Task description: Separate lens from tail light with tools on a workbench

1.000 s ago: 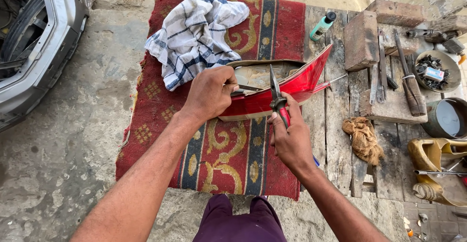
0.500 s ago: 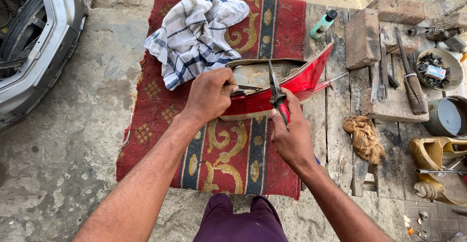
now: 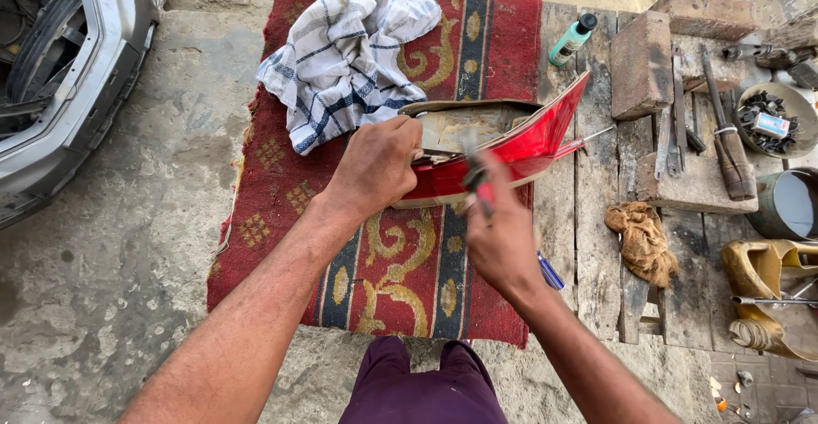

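A red car tail light housing (image 3: 537,138) lies open side up on a red patterned rug (image 3: 400,271). My left hand (image 3: 375,168) grips its near left edge and holds it down. My right hand (image 3: 498,241) is closed around a red-handled tool (image 3: 479,181) with a dark metal tip, blurred, pointing into the housing's near rim. The tool's tip is partly hidden by motion blur. A blue pen-like object (image 3: 550,272) pokes out from under my right hand.
A white and blue checked cloth (image 3: 341,53) lies bunched at the rug's far side. Wooden planks (image 3: 596,245) to the right carry bricks (image 3: 641,62), a green bottle (image 3: 571,40), hand tools (image 3: 726,138), a brown rag (image 3: 641,241) and a metal bowl (image 3: 788,202). A silver car bumper (image 3: 68,92) sits at left.
My right hand has pulled the tool back toward me and lower, from upright over the housing to its near rim. The left hand keeps its grip.
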